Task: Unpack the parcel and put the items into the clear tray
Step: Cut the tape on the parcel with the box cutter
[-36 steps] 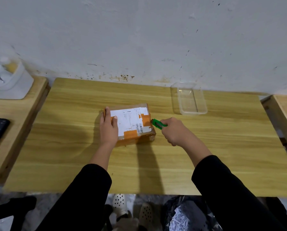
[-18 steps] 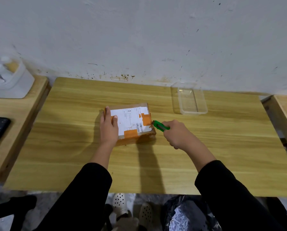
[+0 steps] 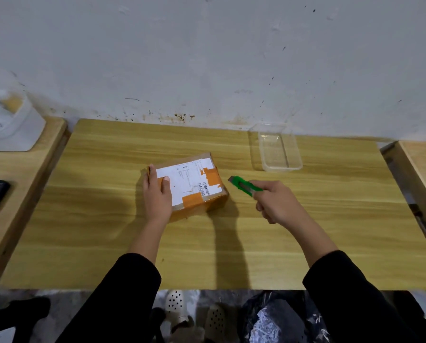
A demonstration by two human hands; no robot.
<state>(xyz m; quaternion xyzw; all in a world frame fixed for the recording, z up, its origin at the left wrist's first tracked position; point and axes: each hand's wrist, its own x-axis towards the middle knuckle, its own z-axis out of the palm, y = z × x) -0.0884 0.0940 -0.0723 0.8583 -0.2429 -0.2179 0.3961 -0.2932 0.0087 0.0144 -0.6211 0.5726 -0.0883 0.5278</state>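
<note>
Left hand (image 3: 157, 199) flat on the near-left part of the parcel (image 3: 191, 185), fingers spread over its top, pressing rather than gripping. Right hand (image 3: 276, 204) closed in a tight grip around the green cutter (image 3: 244, 186), tip just beside the parcel's right edge, not touching. Label print too small to read. Parcel at mid worktop (image 3: 108, 231), still taped. Clear tray (image 3: 278, 148) well apart, far right by the stained white wall (image 3: 207, 58).

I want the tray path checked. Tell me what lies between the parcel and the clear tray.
Head view: only bare wooden table lies between the parcel and the clear tray; nothing stands there.
</note>
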